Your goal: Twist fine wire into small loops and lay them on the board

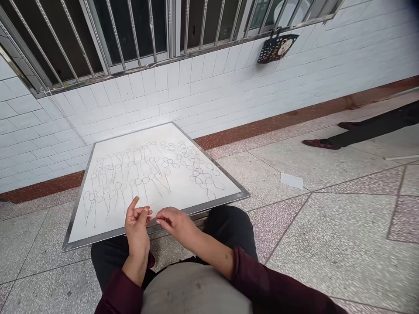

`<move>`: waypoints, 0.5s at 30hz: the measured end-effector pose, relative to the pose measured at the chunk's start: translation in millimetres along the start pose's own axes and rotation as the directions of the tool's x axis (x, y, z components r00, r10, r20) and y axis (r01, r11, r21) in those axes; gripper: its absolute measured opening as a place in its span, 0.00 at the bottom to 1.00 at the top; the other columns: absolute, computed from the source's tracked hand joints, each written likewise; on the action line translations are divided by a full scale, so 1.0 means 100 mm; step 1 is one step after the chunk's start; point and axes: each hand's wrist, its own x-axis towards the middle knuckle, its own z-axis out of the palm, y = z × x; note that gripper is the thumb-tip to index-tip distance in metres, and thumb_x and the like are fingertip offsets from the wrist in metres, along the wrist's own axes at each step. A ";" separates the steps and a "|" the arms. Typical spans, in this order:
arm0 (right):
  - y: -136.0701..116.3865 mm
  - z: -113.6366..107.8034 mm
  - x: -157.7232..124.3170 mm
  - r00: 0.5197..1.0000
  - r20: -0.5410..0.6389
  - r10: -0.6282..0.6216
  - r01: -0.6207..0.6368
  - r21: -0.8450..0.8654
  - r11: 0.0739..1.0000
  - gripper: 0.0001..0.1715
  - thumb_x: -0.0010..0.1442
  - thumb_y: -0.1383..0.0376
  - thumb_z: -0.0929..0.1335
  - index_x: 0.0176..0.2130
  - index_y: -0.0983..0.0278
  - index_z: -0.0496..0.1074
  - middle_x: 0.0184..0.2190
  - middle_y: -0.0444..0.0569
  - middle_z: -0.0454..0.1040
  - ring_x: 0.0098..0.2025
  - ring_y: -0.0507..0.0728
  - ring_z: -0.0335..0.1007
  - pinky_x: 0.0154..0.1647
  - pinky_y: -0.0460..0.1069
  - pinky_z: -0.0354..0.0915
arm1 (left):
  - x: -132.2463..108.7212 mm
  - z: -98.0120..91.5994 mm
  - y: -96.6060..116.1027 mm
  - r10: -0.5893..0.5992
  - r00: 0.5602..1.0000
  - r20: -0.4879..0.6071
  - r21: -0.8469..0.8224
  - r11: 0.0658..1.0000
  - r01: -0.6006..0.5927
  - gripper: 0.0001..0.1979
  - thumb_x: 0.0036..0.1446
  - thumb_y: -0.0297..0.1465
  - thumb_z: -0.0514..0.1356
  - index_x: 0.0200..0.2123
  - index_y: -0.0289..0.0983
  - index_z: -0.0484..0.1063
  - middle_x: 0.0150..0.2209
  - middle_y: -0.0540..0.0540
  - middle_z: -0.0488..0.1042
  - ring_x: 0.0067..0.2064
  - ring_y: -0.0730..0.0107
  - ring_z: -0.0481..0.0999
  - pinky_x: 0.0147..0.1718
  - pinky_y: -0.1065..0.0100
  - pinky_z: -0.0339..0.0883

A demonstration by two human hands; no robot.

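Observation:
My left hand point(137, 224) is near the front edge of a white board point(127, 137) with a grey metal rim. Its thumb and a fingertip are pinched together on a thin wire, and one finger sticks up. Just to the right, my right hand point(173, 223) has thumb and forefinger pressed together at the same thin wire, of which only a short bit shows between the hands. On the board lie several rows of thin dark wire loops point(137, 181) with long tails. Further right, several plain loops point(199, 176) lie in a loose cluster.
The board rests over my knees point(231, 224), close to a white tiled wall point(212, 83). Barred windows point(137, 30) and a dark patterned bag point(276, 49) are above. On the floor at right are a white slip point(291, 180) and another person's legs point(363, 131).

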 end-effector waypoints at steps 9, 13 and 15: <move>0.08 0.03 0.04 0.998 -0.068 -0.006 0.000 -0.088 0.996 0.07 0.58 0.73 0.66 0.34 0.62 0.73 0.30 0.46 0.73 0.34 0.54 0.68 0.36 0.47 0.62 | 0.08 0.00 -0.13 -0.054 0.997 0.049 0.025 0.998 0.052 0.32 0.52 0.37 0.67 0.59 0.39 0.63 0.35 0.47 0.74 0.40 0.67 0.76 0.38 0.66 0.69; 0.13 -0.03 0.06 0.994 -0.108 0.002 -0.016 -0.130 0.991 0.06 0.59 0.72 0.66 0.35 0.62 0.73 0.29 0.46 0.73 0.34 0.54 0.67 0.35 0.48 0.63 | 0.13 -0.02 -0.19 -0.075 0.993 0.086 0.068 0.995 0.070 0.32 0.53 0.39 0.66 0.60 0.41 0.62 0.48 0.40 0.74 0.44 0.65 0.77 0.44 0.62 0.69; 0.17 -0.06 0.08 0.992 -0.123 0.011 -0.029 -0.148 0.989 0.06 0.59 0.71 0.66 0.35 0.62 0.73 0.30 0.46 0.73 0.33 0.54 0.68 0.35 0.47 0.63 | 0.15 -0.05 -0.21 -0.075 0.993 0.095 0.101 0.993 0.065 0.32 0.54 0.39 0.65 0.60 0.41 0.61 0.51 0.38 0.73 0.46 0.64 0.76 0.44 0.62 0.68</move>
